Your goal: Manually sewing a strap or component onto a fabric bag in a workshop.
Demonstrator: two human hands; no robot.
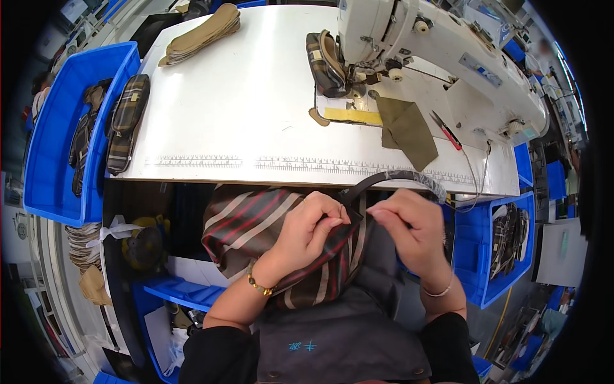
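Note:
On my lap lies a striped fabric bag [259, 216] in brown, red and cream. A curved black handle [374, 180], partly wrapped in clear plastic, rises from its top against the table edge. My left hand [307, 230] pinches the bag at the dark end tab [354, 218] of this handle. Just to the right, my right hand [415, 230] is held up with thumb and fingertips pressed together. Whether a fine thread lies between them is too small to tell. A dark apron [336, 331] bearing writing covers my front below the bag.
A sewing machine [451, 57] stands on the white table [230, 110], a plaid pouch [324, 62] at its needle. Nearby lie olive fabric [407, 132] and red-handled snips [447, 130]. Blue bins [53, 144] flank the table. Tan pieces [204, 33] are stacked at the back.

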